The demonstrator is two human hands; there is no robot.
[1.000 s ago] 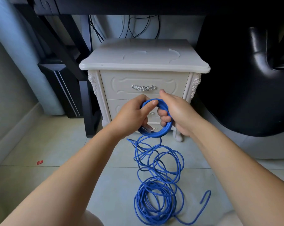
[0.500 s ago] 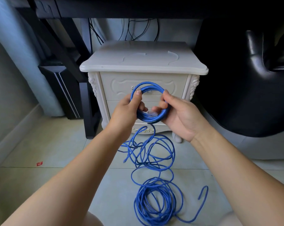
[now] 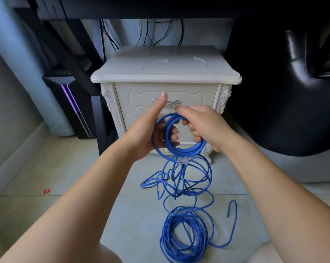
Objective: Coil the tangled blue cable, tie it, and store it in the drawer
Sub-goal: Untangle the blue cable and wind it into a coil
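A small coil of blue cable (image 3: 181,151) hangs in front of the white nightstand (image 3: 166,73). My right hand (image 3: 204,126) grips the coil's top right with curled fingers. My left hand (image 3: 147,133) lies behind the coil's left side, thumb pointing straight up and fingertips showing through the ring. A clear plug (image 3: 182,160) dangles below the coil. The rest of the cable (image 3: 181,234) trails down to a tangled heap on the floor tiles. The top drawer (image 3: 141,99) with its silver handle (image 3: 171,102) is closed.
A black computer tower (image 3: 73,111) with a purple light strip stands left of the nightstand, beside a black desk leg (image 3: 101,120). A large black chair (image 3: 283,92) fills the right. A small red scrap (image 3: 46,191) lies on the floor at left.
My left thumb has lifted off the coil and now points up. The right hand moved over the coil's top and closed on it. More loose cable has risen off the floor heap.
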